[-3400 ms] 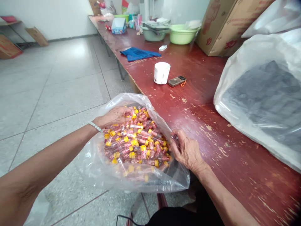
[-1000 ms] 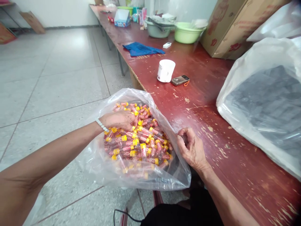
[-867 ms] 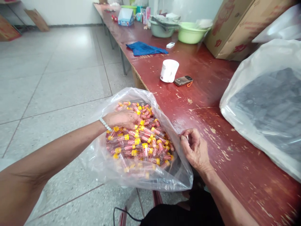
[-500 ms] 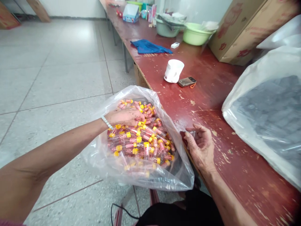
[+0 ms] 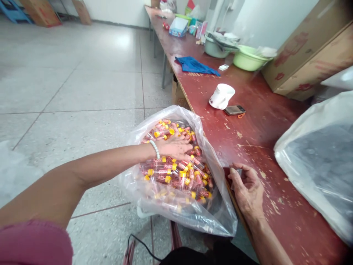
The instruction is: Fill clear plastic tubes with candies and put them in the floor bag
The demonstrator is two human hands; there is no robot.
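A large clear plastic bag [image 5: 176,222] stands wide at the mouth beside the table edge. Inside it lie many clear tubes with yellow caps [image 5: 182,179] and red-and-white printing. My left hand [image 5: 176,146], wearing a pale bead bracelet [image 5: 154,149], rests palm down on the tubes with its fingers spread, holding none of them. Over the table edge, right of the bag, my right hand [image 5: 246,187] is curled, thumb near forefinger. A small clear plastic piece shows between those fingers; its exact shape is hard to make out.
On the red table [image 5: 259,136] are a white mug [image 5: 221,96], a phone-like device [image 5: 234,110], a blue cloth [image 5: 195,65] and a green basin [image 5: 249,59]. A large sack with grey contents [image 5: 325,147] stands at right, below a cardboard box [image 5: 300,55]. A black cable [image 5: 143,244] hangs low.
My left hand has gone from curled fingers among the tubes to spread fingers lying over them, further right. My right hand stays curled at the table edge. The whole view has shifted.
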